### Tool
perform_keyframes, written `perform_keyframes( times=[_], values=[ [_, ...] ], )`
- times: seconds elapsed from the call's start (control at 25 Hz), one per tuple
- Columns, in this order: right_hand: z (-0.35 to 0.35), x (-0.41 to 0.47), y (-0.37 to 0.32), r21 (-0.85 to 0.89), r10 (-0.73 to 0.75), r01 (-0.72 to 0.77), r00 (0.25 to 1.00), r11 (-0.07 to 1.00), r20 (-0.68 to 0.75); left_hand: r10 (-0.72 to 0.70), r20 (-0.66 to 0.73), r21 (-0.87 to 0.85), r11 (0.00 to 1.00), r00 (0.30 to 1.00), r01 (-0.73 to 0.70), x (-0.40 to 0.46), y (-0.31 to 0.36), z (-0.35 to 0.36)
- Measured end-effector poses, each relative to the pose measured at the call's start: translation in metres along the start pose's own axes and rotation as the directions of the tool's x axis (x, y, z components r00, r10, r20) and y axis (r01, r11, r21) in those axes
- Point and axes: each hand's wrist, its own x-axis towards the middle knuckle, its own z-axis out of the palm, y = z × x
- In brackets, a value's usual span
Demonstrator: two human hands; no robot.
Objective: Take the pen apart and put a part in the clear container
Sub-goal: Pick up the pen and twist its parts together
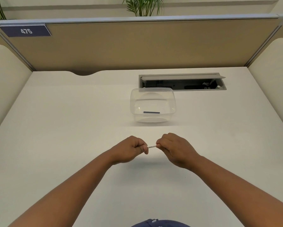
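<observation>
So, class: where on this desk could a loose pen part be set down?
Bare desk lies left of the clear container, and between it and both hands. It is crowded only at the open cable tray behind the container.

Table (72, 128) is plain off-white, the divider panel (137, 46) behind it tan with a navy tag (25, 31) reading 475 in white. The container (153, 104) is see-through with a dark blue pen part (151, 112) inside, the pen (152, 146) white, the cable tray (182, 81) grey.

Both ends of the white pen (152, 146) vanish inside the left hand (129, 149) and right hand (175, 149); each grip covers it. The cable tray's (182, 84) contents are too dark to identify.
</observation>
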Motion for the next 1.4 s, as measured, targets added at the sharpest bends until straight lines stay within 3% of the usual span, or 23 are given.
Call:
perform_keyframes(
  times=[0.08,0.16,0.24,0.32,0.36,0.4,0.44,0.52,0.6,0.68,0.72,0.8,0.92,1.0,1.08,1.2,1.28,1.4],
  values=[
    [-0.001,0.000,-0.006,0.063,0.093,-0.096,0.995,0.993,0.035,0.000,-0.010,-0.004,1.000,1.000,0.000,0.000,0.000,0.002],
    [0.000,0.006,-0.018,0.290,0.340,-0.387,0.919,0.875,0.201,0.021,-0.084,0.153,0.988,0.996,-0.008,0.000,0.001,0.006],
    [-0.002,0.011,-0.021,0.467,0.522,-0.682,0.732,0.564,0.438,0.087,-0.156,0.392,0.920,0.984,-0.019,-0.002,0.002,0.011],
    [-0.005,0.012,-0.019,0.541,0.498,-0.813,0.568,0.215,0.655,0.187,-0.177,0.560,0.826,0.966,-0.057,-0.002,0.002,0.016],
    [-0.006,0.012,-0.018,0.547,0.477,-0.826,0.539,0.137,0.694,0.202,-0.169,0.582,0.810,0.965,-0.068,-0.002,0.001,0.017],
    [-0.006,0.011,-0.018,0.548,0.477,-0.823,0.545,0.149,0.689,0.186,-0.153,0.565,0.822,0.971,-0.069,-0.001,0.001,0.017],
    [-0.005,0.010,-0.018,0.544,0.491,-0.801,0.588,0.248,0.642,0.143,-0.133,0.503,0.862,0.981,-0.058,0.000,0.000,0.016],
    [-0.003,0.007,-0.019,0.481,0.494,-0.664,0.748,0.573,0.444,0.038,-0.084,0.297,0.955,0.996,-0.011,0.002,-0.003,0.013],
    [0.002,0.001,-0.015,0.308,0.340,-0.395,0.915,0.865,0.218,-0.009,-0.042,0.081,0.997,0.999,0.013,0.002,-0.005,0.009],
    [0.003,-0.003,-0.008,0.124,0.159,-0.171,0.982,0.977,0.106,-0.025,0.005,-0.049,0.998,1.000,0.025,0.001,-0.005,0.006],
    [0.003,-0.004,-0.006,0.097,0.131,-0.140,0.987,0.985,0.094,-0.026,0.016,-0.062,0.998,1.000,0.027,0.001,-0.004,0.006],
    [0.005,-0.003,-0.009,0.241,0.257,-0.287,0.955,0.927,0.146,-0.017,-0.014,0.021,1.000,1.000,0.018,0.002,-0.003,0.009],
    [0.005,0.004,-0.017,0.485,0.514,-0.660,0.752,0.575,0.413,0.017,-0.092,0.307,0.952,0.996,0.012,0.003,0.002,0.014],
    [0.002,0.004,-0.016,0.507,0.503,-0.783,0.620,0.360,0.602,0.097,-0.109,0.498,0.866,0.989,-0.029,0.001,0.003,0.020],
    [-0.003,0.002,-0.012,0.495,0.448,-0.824,0.566,0.277,0.692,0.144,-0.097,0.557,0.828,0.985,-0.067,0.001,0.002,0.023],
    [-0.003,0.001,-0.009,0.483,0.476,-0.757,0.653,0.441,0.589,0.105,-0.082,0.474,0.879,0.991,-0.054,0.003,0.002,0.022],
    [0.000,0.000,-0.010,0.472,0.498,-0.635,0.772,0.611,0.395,0.043,-0.086,0.341,0.940,0.995,-0.011,0.006,0.002,0.019],
    [0.002,-0.005,-0.007,0.275,0.364,-0.393,0.919,0.878,0.151,0.014,-0.069,0.151,0.988,0.998,-0.004,0.008,0.004,0.016]
  ],
)
